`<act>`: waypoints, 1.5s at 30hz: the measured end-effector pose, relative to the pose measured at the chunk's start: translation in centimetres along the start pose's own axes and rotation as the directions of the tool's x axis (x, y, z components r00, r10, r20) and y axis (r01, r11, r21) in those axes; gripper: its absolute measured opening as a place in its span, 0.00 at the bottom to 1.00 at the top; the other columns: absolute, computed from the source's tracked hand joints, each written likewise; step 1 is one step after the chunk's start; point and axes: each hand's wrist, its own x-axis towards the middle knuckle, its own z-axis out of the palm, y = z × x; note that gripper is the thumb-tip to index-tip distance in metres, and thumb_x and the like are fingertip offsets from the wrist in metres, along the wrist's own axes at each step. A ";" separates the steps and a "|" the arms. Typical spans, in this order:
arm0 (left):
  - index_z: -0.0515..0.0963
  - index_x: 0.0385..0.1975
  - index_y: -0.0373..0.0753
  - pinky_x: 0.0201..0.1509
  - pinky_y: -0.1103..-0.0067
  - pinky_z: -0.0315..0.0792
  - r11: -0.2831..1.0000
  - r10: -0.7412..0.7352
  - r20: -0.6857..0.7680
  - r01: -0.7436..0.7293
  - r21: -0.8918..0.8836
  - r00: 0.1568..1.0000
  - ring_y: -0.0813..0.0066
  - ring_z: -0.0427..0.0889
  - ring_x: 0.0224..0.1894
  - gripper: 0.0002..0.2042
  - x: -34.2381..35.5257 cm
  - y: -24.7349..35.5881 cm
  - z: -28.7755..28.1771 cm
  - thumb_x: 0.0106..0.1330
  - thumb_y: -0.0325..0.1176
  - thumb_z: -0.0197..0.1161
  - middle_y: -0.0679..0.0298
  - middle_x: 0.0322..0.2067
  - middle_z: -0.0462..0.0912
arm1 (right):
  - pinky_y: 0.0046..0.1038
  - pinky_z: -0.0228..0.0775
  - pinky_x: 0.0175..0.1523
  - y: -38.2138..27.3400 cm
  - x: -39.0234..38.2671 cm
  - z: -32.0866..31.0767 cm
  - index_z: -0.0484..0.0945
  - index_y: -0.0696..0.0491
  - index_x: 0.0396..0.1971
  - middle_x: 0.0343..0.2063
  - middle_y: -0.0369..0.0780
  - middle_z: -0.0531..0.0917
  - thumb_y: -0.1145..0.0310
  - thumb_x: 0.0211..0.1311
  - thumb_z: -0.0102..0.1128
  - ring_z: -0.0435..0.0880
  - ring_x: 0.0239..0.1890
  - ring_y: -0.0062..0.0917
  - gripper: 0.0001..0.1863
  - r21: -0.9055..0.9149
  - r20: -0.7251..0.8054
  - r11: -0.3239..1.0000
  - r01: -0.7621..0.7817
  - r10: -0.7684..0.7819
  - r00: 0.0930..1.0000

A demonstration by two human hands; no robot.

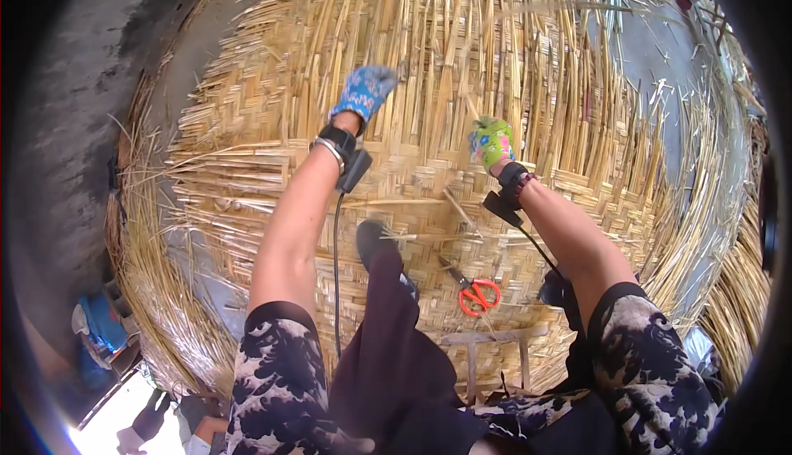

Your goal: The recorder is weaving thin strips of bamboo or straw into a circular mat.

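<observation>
A large woven mat of split straw-coloured reeds (412, 179) spreads under both of my hands, with long loose ends running away at the far side. My left hand (364, 92), in a blue flowered glove, hovers or rests over those far strips; its fingertips are blurred, so their grip cannot be made out. Closer in and to the right, my right hand (492, 141) wears a green flowered glove. Its fingers are curled round a pale reed strip (471, 108) that sticks up past them. Orange-handled scissors (478, 297) lie on the mat near my feet.
My shoe (375, 239) stands on the mat, beside a low wooden stool (495, 338). Loose reeds (177, 323) heap up at the left edge, and a thick bundle (738, 290) lies at the right. Cables hang from both wrist devices. Another person's arm (206, 430) shows at lower left.
</observation>
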 end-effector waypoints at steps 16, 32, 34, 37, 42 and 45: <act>0.63 0.57 0.27 0.62 0.70 0.63 0.953 -0.304 0.112 0.303 0.027 0.946 0.51 0.67 0.59 0.39 -1.0 -1.5 5.4 0.48 0.45 0.69 0.42 0.55 0.67 | 0.23 0.70 0.29 -2.8 3.0 2.0 0.76 0.52 0.37 0.30 0.36 0.83 0.71 0.61 0.51 0.82 0.27 0.21 0.07 0.607 -0.002 0.735 -0.302 0.381 0.925; 0.65 0.54 0.27 0.51 0.75 0.71 0.020 0.440 0.369 0.402 -0.915 0.819 0.72 0.77 0.48 0.32 -0.1 -2.8 4.8 0.62 0.51 0.58 0.53 0.47 0.77 | 0.24 0.69 0.39 0.8 3.7 1.4 0.71 0.53 0.49 0.36 0.32 0.77 0.69 0.65 0.46 0.75 0.36 0.18 0.14 -0.021 0.067 0.951 0.309 -0.307 0.949; 0.63 0.56 0.27 0.54 0.73 0.71 -0.262 0.589 0.372 0.606 -0.751 0.717 0.68 0.74 0.52 0.30 0.3 -2.5 4.6 0.65 0.51 0.51 0.51 0.51 0.74 | 0.26 0.67 0.49 0.1 3.1 1.3 0.70 0.53 0.50 0.41 0.38 0.77 0.73 0.62 0.44 0.75 0.43 0.26 0.17 -0.154 0.107 0.987 0.053 -0.036 0.994; 0.61 0.57 0.26 0.55 0.65 0.71 0.471 0.294 0.564 0.397 -0.788 0.772 0.57 0.73 0.54 0.29 0.3 -2.2 4.7 0.71 0.49 0.39 0.47 0.53 0.71 | 0.29 0.67 0.51 -0.9 2.6 1.3 0.71 0.53 0.49 0.38 0.40 0.79 0.74 0.59 0.44 0.78 0.41 0.30 0.17 0.477 0.116 0.858 -0.191 0.154 0.981; 0.61 0.59 0.32 0.56 0.69 0.71 -0.261 0.390 0.522 0.635 -0.727 0.759 0.61 0.73 0.54 0.20 0.2 -3.0 5.4 0.69 0.30 0.45 0.53 0.54 0.71 | 0.27 0.70 0.39 -3.3 3.1 0.0 0.75 0.49 0.37 0.29 0.34 0.77 0.70 0.61 0.47 0.77 0.34 0.25 0.08 -0.203 0.698 -0.965 0.165 -0.024 0.716; 0.66 0.55 0.33 0.53 0.69 0.73 0.263 -0.196 0.213 0.260 -0.929 0.957 0.61 0.78 0.47 0.17 -0.5 -4.1 6.1 0.66 0.27 0.49 0.55 0.45 0.78 | 0.28 0.70 0.35 -5.2 1.5 -0.5 0.76 0.48 0.29 0.28 0.37 0.77 0.70 0.58 0.49 0.77 0.34 0.29 0.05 -0.704 0.706 -0.082 0.705 -0.183 0.684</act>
